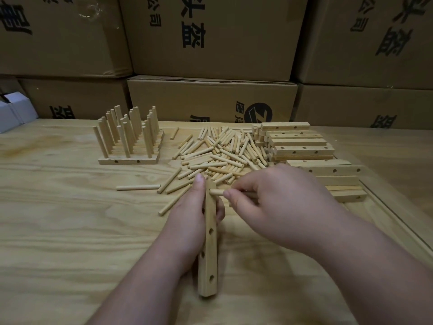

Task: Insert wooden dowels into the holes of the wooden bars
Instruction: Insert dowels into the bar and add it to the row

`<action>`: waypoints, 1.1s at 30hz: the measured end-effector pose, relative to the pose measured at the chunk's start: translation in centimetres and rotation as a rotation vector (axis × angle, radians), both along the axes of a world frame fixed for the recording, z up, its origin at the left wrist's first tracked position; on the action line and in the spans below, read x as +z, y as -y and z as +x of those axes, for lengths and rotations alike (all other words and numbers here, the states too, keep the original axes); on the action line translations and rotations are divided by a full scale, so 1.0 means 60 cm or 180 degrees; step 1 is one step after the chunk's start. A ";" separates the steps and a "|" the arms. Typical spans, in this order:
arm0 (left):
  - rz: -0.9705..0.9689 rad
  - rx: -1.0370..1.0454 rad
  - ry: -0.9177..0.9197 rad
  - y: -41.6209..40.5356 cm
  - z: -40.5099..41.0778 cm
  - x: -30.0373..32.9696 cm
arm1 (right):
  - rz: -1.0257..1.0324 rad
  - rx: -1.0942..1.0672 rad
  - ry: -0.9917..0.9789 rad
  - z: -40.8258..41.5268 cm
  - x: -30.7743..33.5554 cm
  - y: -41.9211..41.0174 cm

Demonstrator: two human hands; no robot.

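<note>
My left hand (187, 216) grips a long wooden bar (209, 254) with round holes, held lengthwise and pointing away from me. My right hand (276, 202) pinches a wooden dowel (216, 192) whose tip touches the bar's far end, at a hole there. A heap of loose dowels (220, 153) lies just behind my hands. A stack of drilled bars (302, 148) sits to the right of the heap. At the left stand finished bars with upright dowels (127, 139).
The wooden table (70, 219) stretches around my hands. Single stray dowels (138, 187) lie left of my hands. Stacked cardboard boxes (210, 99) form a wall along the table's far edge. White small boxes (14, 111) sit at the far left.
</note>
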State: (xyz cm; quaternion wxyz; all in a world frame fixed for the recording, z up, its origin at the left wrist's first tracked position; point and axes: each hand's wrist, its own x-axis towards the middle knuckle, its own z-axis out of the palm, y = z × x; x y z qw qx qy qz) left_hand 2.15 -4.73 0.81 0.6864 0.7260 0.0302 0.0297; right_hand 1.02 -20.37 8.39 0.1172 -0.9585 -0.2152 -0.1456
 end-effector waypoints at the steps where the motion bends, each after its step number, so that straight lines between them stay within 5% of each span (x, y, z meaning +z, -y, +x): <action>1: -0.0094 -0.0004 0.0017 0.000 0.000 -0.001 | -0.0024 -0.0006 0.0053 -0.002 0.001 -0.001; 7: -0.0251 -0.0175 0.0160 -0.003 0.003 -0.010 | -0.0119 -0.0031 0.0254 -0.009 0.004 -0.005; 21: 0.0865 -0.0260 0.0241 0.000 0.008 -0.015 | -0.0133 0.0002 -0.0074 -0.002 0.013 0.000; 29: 0.0592 -0.0094 0.0199 0.001 0.010 -0.023 | -0.0358 -0.0018 -0.0274 -0.013 0.014 -0.022; 33: 0.0961 -0.0119 0.0261 0.001 0.009 -0.024 | -0.0062 -0.0015 -0.0413 0.002 0.009 -0.007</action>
